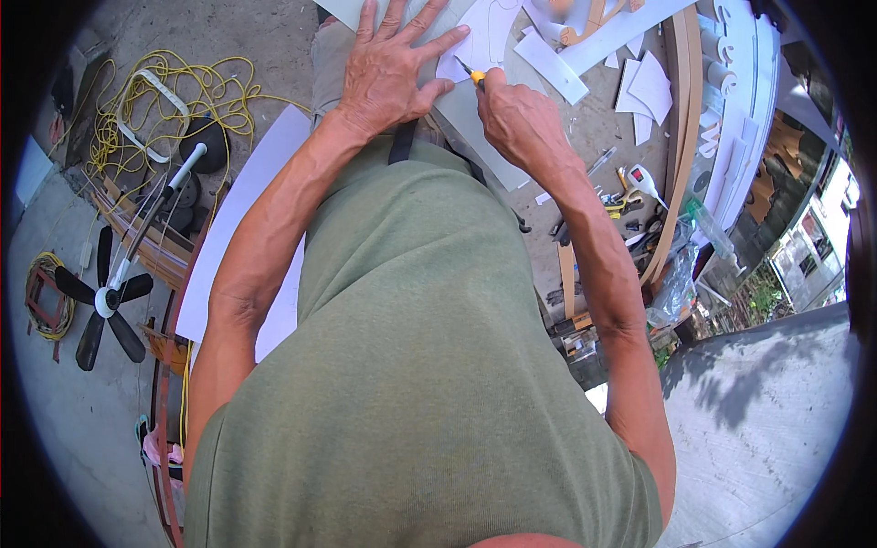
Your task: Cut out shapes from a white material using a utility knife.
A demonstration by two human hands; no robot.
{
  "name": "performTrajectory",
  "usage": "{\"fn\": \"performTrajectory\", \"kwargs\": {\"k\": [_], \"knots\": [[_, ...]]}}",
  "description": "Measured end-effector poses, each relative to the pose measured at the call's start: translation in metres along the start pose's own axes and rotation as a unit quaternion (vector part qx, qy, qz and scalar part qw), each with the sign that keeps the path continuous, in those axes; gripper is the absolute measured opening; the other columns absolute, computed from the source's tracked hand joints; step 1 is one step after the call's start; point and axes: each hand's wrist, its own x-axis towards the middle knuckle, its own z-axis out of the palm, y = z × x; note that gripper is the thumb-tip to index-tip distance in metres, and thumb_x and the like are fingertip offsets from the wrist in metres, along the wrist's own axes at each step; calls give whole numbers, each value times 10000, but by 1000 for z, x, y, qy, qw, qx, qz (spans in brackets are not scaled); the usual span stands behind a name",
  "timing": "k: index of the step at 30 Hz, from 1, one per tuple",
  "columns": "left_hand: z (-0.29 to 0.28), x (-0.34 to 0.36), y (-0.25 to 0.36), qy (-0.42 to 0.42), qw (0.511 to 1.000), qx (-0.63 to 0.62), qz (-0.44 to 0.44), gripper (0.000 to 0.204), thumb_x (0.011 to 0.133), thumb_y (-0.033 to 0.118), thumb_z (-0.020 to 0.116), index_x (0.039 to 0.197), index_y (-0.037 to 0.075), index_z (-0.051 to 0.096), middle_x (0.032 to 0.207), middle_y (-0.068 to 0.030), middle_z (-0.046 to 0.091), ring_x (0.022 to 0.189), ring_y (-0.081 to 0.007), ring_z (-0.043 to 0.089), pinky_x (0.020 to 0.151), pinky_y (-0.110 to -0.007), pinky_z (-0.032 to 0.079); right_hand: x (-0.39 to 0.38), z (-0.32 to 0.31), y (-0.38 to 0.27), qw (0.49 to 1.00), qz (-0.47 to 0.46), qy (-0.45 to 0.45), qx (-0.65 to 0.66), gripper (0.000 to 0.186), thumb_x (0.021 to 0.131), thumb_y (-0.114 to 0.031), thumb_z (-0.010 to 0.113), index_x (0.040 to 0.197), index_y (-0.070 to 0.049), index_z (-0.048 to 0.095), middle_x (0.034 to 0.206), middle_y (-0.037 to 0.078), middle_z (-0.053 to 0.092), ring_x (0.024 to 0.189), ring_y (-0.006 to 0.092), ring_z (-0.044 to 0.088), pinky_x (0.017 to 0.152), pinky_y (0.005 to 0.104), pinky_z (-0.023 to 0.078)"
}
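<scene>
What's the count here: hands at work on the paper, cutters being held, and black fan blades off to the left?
Hands: 2
Held cutter: 1
Black fan blades: 5
Total: 8

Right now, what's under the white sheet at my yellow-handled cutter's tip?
A grey sheet shows along the near edge of the white sheet, apparently running beneath it. The rest is covered, so I can't tell whether anything else lies underneath.
</scene>
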Motion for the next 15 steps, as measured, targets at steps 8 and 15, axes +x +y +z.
{"fn": "performTrajectory", "kwargs": {"k": [8, 15], "knots": [[-4, 1, 0, -7, 1000, 11, 3, 675, 740, 365, 822, 1375, 203, 661, 1631, -139, 366, 1535, -448, 192, 1221, -660, 120, 3, -7, 1, 1000, -19, -1, -21, 214, 990, -169, 495, 949, 40, 524, 725, 265, 676, 688, 453, 680, 644, 540, 521], [-3, 1, -2, -10, 1000, 25, 11, 667, 745, 373, 817, 1373, 210, 664, 1625, -138, 379, 1537, -440, 195, 1220, -660, 121, 1, -11, -1, 1000, -21, 1, -21, 158, 945, -106, 503, 925, 46, 539, 721, 253, 681, 689, 431, 696, 636, 513, 532]]}}
